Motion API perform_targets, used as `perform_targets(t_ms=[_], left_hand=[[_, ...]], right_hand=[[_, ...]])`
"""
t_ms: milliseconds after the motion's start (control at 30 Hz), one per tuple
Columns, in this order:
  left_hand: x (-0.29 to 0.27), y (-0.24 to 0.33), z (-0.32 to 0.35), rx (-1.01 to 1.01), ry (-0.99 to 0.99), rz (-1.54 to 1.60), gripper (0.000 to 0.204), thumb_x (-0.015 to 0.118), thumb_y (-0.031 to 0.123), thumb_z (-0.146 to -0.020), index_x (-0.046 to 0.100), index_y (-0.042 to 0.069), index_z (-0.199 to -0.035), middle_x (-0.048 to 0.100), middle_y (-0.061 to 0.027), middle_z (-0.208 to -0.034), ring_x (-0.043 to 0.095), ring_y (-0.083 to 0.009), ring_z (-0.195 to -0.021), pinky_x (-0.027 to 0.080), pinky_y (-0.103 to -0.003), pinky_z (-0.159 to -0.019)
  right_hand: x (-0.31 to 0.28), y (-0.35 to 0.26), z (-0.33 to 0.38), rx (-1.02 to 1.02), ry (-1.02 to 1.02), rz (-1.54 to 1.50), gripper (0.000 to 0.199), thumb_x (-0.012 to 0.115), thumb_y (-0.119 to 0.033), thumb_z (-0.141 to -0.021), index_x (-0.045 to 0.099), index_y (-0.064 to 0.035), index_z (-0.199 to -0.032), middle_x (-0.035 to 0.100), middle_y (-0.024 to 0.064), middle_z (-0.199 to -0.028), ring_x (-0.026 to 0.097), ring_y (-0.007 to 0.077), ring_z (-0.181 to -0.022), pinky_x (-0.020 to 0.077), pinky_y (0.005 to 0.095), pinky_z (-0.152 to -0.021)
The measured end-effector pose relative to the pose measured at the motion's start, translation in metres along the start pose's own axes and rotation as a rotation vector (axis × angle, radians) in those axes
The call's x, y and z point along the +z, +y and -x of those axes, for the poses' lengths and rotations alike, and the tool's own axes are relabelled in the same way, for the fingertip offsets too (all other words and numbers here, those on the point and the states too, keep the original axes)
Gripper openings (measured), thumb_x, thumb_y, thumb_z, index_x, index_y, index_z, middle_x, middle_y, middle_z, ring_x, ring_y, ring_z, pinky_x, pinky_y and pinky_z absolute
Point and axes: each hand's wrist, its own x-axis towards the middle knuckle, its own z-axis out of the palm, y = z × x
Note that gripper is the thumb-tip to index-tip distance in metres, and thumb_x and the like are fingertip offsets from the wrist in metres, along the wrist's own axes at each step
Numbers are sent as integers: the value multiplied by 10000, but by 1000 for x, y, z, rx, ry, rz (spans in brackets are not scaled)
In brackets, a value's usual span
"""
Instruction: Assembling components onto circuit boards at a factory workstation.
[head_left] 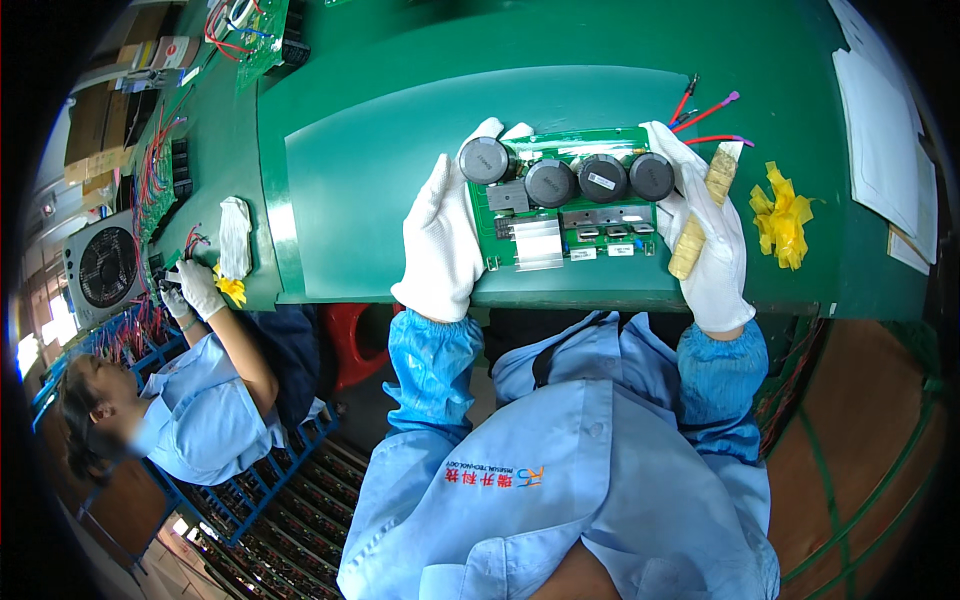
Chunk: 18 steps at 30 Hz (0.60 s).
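A green circuit board [560,225] is held up over the bench between my two white-gloved hands. It carries several large black round capacitors [549,183], a silver heat sink [539,245] and small parts along its near edge. My left hand [443,240] grips the board's left edge, its fingertips partly behind it. At the right edge, my right hand [715,262] is closed on the board. A stick wrapped in tan tape [704,212] also lies in that hand, slanting across the palm. Red and blue wires [705,110] with crimped ends stick out beyond the board's far right corner.
Crumpled yellow tape [782,215] lies right of my right hand, with white papers [880,140] farther right. On the left, a co-worker's gloved hands [197,288] work near wired boards, a white glove [235,238] and a fan [107,262]. A green mat [350,200] covers the bench.
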Motion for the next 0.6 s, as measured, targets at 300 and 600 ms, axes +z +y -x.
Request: perform_targets(t_ms=[300,600], left_hand=[[2,-4,-2,51,115,-72,578,384,292,-1108,349,-113,-1519,415,-221,-1582,406,-309,-1449,310,-414,-1224],[1,0,-2,-22,52,14,593,393,323,-1102,346,-79,-1536,417,-223,-1576,420,-310,-1442,331,-426,-1213]], right_hand=[[9,-7,2,-38,-29,1,487,520,-274,-1089,488,12,-1482,567,83,-1452,626,129,-1187,487,254,-956],[2,-1,1,-33,7,15,485,508,-271,-1094,480,11,-1488,565,74,-1439,615,147,-1232,484,258,-974]])
